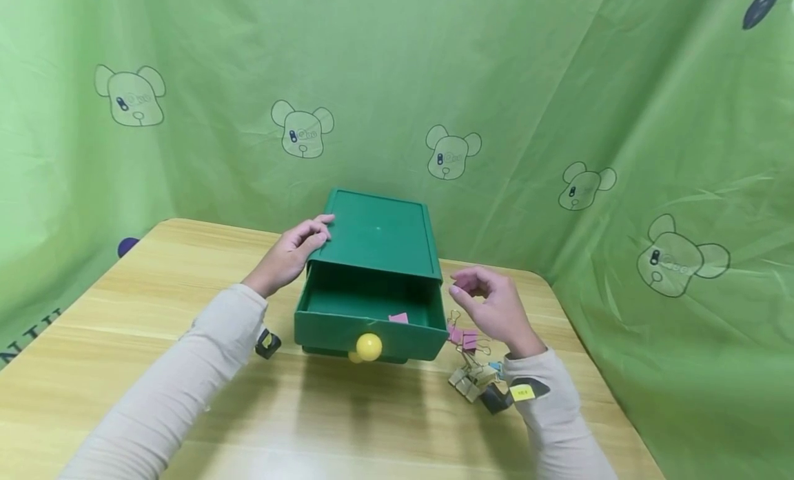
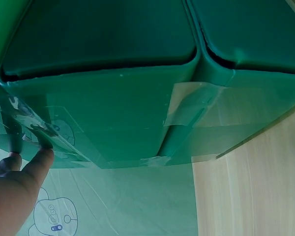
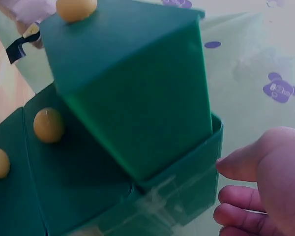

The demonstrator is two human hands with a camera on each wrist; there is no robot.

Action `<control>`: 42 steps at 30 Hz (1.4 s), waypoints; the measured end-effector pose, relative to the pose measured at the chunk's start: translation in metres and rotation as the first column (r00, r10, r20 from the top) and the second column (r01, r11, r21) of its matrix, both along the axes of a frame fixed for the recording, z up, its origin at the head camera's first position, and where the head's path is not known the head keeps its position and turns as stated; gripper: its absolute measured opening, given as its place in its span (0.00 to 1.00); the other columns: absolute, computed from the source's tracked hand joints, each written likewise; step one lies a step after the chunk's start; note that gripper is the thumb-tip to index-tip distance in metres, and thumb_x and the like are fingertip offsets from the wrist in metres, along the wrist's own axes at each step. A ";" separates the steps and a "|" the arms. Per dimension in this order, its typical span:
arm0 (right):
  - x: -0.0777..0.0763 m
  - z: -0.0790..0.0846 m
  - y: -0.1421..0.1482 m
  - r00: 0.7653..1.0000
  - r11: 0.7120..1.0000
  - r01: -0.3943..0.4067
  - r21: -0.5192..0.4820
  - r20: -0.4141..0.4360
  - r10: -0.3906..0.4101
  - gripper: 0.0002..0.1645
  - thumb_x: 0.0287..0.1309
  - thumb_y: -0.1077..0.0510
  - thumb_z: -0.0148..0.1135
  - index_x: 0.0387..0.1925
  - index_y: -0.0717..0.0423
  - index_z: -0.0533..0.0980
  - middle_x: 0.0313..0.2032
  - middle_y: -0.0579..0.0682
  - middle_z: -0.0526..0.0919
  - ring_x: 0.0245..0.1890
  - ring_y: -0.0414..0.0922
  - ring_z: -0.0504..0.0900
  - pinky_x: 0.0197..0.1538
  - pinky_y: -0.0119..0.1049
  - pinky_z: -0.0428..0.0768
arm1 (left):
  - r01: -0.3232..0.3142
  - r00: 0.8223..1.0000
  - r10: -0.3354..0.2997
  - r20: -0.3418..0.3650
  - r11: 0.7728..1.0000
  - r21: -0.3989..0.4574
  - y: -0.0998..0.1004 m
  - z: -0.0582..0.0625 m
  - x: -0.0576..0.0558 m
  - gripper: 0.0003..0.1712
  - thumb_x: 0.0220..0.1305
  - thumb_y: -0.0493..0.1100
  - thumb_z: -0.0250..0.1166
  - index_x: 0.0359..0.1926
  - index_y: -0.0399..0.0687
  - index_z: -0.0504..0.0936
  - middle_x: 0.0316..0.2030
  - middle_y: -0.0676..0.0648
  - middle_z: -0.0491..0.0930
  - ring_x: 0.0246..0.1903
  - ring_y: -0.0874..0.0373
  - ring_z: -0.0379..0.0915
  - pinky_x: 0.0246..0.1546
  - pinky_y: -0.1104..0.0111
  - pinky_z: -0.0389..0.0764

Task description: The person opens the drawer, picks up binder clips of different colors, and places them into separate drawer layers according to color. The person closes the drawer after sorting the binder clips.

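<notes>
A green drawer cabinet (image 1: 384,232) stands on the table, its top drawer (image 1: 335,328) pulled out by a round yellow knob (image 1: 369,347). Inside the drawer, near the front right, shows a small pink piece (image 1: 399,318). My left hand (image 1: 291,252) rests on the cabinet's upper left edge; in the left wrist view its fingers (image 2: 37,164) touch the side. To the right of the cabinet hovers my right hand (image 1: 490,304), fingers loosely bent, with nothing visible in it. Below that hand lie pink binder clips (image 1: 468,338) and gold binder clips (image 1: 473,380).
A blue clip (image 1: 496,370) lies beside the gold ones, partly hidden by the right wrist's black camera (image 1: 496,399). More knobbed drawers (image 3: 49,125) sit under the top one. Green bear-print cloth (image 1: 372,87) hangs behind the wooden table (image 1: 260,432).
</notes>
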State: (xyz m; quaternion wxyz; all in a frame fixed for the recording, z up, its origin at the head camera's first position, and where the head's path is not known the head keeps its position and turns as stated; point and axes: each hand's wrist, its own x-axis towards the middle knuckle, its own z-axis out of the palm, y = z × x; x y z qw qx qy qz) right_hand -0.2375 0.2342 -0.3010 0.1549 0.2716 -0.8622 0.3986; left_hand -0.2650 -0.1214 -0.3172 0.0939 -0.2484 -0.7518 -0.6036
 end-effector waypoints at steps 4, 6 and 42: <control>-0.004 -0.009 0.006 0.999 0.999 0.035 0.020 0.020 -0.035 0.09 0.60 0.65 0.64 0.43 0.64 0.79 0.32 0.53 0.83 0.31 0.46 0.81 0.36 0.33 0.80 | 0.007 1.000 -0.007 -0.004 1.000 0.006 0.000 0.000 0.000 0.12 0.77 0.42 0.46 0.43 0.37 0.71 0.70 0.43 0.61 0.71 0.50 0.49 0.69 0.54 0.52; -0.006 -0.014 0.009 0.998 0.998 0.053 0.034 0.032 -0.054 0.09 0.60 0.65 0.64 0.42 0.64 0.79 0.32 0.53 0.83 0.31 0.46 0.81 0.36 0.33 0.80 | 0.008 1.000 -0.008 -0.004 1.000 0.008 0.000 0.000 0.000 0.12 0.77 0.42 0.46 0.43 0.37 0.71 0.70 0.43 0.61 0.71 0.50 0.49 0.69 0.54 0.52; -0.042 -0.087 0.066 0.929 0.873 0.158 0.461 0.229 -0.289 0.22 0.57 0.59 0.67 0.51 0.64 0.76 0.53 0.65 0.78 0.54 0.65 0.74 0.55 0.60 0.72 | -0.005 1.000 0.005 -0.011 1.000 0.007 0.003 0.000 0.001 0.12 0.77 0.41 0.46 0.44 0.36 0.71 0.70 0.41 0.61 0.71 0.50 0.49 0.70 0.54 0.52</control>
